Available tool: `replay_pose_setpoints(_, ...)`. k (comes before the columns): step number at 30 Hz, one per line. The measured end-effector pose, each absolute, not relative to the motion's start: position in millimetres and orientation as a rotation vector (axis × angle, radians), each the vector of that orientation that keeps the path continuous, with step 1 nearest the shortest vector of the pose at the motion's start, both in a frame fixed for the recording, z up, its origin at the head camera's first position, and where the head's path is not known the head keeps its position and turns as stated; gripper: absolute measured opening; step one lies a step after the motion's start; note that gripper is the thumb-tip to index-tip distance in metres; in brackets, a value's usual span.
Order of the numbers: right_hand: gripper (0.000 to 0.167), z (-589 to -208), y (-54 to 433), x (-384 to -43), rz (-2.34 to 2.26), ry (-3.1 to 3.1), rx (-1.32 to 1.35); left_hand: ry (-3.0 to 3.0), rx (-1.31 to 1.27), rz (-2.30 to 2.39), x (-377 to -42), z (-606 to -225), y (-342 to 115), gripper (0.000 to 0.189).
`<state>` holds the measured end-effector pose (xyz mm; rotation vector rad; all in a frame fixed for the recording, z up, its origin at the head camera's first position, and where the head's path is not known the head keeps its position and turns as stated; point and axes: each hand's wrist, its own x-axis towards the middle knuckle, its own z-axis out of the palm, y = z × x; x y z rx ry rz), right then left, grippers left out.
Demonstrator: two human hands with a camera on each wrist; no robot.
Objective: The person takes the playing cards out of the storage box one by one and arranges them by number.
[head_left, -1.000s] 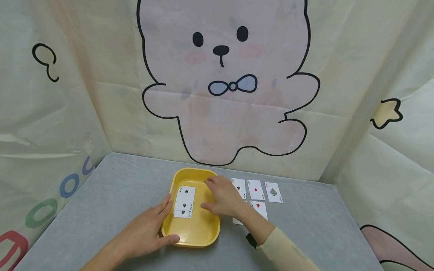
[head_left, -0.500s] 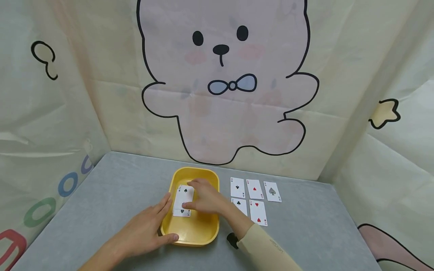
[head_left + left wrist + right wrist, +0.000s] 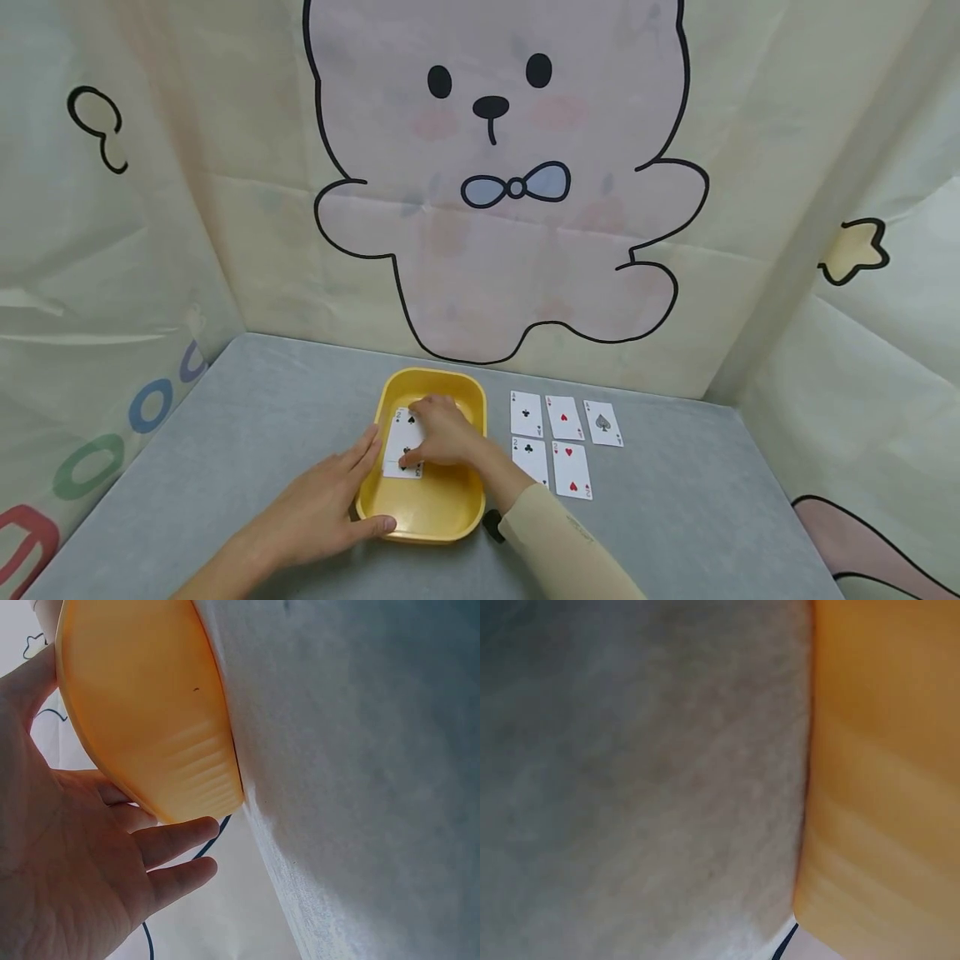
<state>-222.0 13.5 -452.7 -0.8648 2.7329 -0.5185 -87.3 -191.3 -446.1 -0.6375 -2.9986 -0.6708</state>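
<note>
Inside the yellow tray (image 3: 420,508) a two of spades (image 3: 402,432) overlaps another playing card (image 3: 397,472); together they lie towards the tray's left side. My right hand (image 3: 444,433) reaches in over the tray's right rim and holds the two of spades, thumb near its lower end and fingertips at its upper right edge. It covers part of that card. Its fingers are out of the right wrist view. My left hand (image 3: 322,508) rests against the tray's left side, thumb at the front rim. Its extended fingers (image 3: 176,844) show along the tray's outer wall (image 3: 150,712).
To the tray's right lie an ace of clubs (image 3: 527,414), an ace of hearts (image 3: 564,417) and an ace of spades (image 3: 603,423) in a row. Below them lie a two of clubs (image 3: 531,458) and a two of hearts (image 3: 572,471). A printed curtain stands behind the grey table (image 3: 675,508).
My right hand has moved left from the tray's right rim onto the two of spades. The two of clubs and ace of clubs have come into clearer view. The left hand stays at the tray.
</note>
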Motion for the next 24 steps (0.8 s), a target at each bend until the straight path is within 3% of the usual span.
replay_pose_setpoints(24,0.093,-460.9,11.4,-223.7,-0.582,2.777,-0.789,-2.995,-0.641,-0.679,-86.2,-445.4,-191.3,0.106)
